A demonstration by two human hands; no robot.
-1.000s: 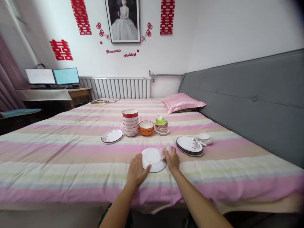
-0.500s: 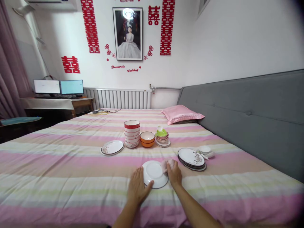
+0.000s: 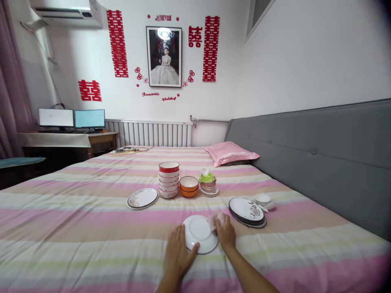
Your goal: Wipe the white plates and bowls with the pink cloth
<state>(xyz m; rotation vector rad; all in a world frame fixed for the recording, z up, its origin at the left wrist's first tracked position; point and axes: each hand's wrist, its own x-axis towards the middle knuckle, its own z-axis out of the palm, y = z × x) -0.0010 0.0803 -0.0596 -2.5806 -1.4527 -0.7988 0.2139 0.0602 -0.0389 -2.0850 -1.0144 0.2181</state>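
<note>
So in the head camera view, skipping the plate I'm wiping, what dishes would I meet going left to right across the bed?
Low pair of patterned plates → tall stack of bowls → orange bowls → small dishes topped by a green one → thicker stack of patterned plates.

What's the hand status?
Left hand steadying upturned plate. Right hand pressing pink cloth on its rim. Plate stack close right.
</note>
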